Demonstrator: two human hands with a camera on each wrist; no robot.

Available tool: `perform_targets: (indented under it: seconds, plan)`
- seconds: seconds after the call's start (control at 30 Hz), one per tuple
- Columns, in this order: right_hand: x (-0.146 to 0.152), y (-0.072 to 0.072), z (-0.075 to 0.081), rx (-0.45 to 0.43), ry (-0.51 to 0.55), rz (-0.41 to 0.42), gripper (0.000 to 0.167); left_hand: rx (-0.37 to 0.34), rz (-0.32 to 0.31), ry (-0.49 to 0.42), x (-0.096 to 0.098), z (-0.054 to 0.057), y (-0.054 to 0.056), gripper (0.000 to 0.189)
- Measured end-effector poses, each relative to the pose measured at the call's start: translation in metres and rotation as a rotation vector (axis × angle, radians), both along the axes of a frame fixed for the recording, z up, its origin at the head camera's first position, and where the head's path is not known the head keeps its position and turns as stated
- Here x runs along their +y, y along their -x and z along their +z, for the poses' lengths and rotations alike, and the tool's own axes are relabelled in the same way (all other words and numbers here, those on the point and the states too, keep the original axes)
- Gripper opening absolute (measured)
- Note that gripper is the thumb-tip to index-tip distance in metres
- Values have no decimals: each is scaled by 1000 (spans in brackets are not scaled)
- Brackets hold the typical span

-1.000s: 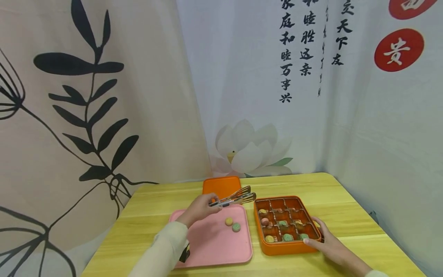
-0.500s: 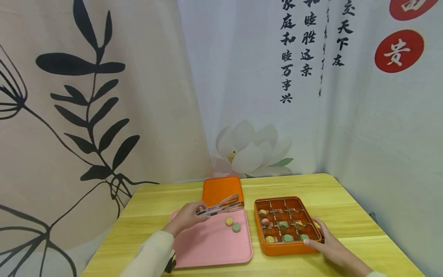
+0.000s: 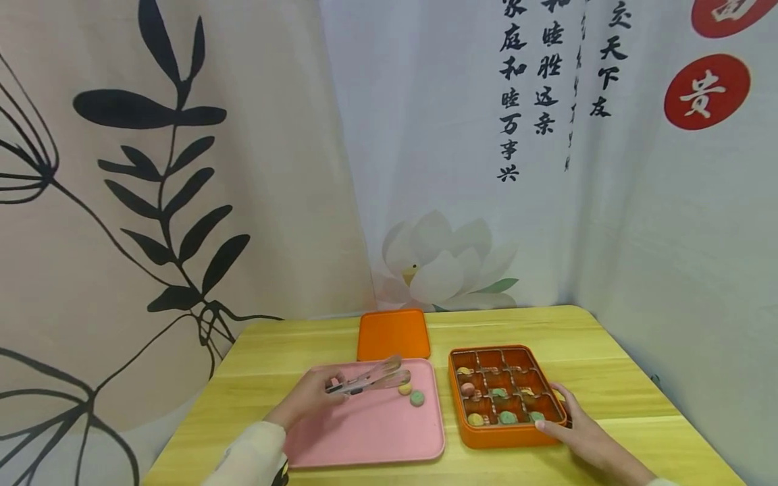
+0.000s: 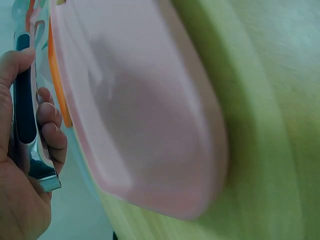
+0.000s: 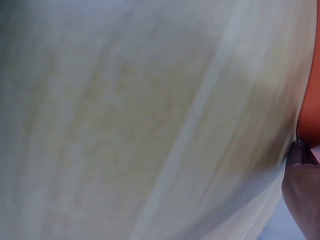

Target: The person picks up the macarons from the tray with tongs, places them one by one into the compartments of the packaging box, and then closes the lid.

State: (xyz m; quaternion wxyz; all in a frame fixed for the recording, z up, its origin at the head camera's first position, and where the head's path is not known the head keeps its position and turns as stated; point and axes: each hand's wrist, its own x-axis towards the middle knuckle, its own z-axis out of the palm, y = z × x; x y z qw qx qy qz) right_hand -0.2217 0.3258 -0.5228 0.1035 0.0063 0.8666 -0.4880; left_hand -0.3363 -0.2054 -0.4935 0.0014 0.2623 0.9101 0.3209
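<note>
My left hand (image 3: 311,397) holds metal tongs (image 3: 365,382) above the pink tray (image 3: 377,442), their tips spread apart and pointing right. In the left wrist view the thumb and fingers wrap the tongs' dark grip (image 4: 25,102). A yellow macaron (image 3: 405,389), partly behind the tongs' tips, lies on the tray beside a green macaron (image 3: 417,398). My right hand (image 3: 580,432) grips the near right corner of the orange box (image 3: 507,439), thumb at the front rim and fingers along the side. Several macarons sit in the box's clear divided insert (image 3: 500,368).
An orange lid (image 3: 394,334) lies flat behind the tray. The wooden table (image 3: 608,371) meets a printed curtain (image 3: 292,202) at the back. In the right wrist view, tabletop fills most of the frame, with the box's orange side (image 5: 312,107) at the right edge.
My left hand has drawn back left and lower with the tongs, whose tips now pass in front of the yellow macaron. My right hand and the box stay in place.
</note>
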Motion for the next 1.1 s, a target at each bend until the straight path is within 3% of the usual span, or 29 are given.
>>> perform_targets:
  seconds: [0.23,0.73,1.1]
  plan:
    - [1,1,-2,6,43,2,84,-70,3,-5,-2,-6,-6,20]
    - [-2,0,-2,22,50,8,85,-72,-3,4,-2,-16,-6,20]
    - [-1,0,0,28,-2,6,86,-57,-7,-8,0,-20,-7,16]
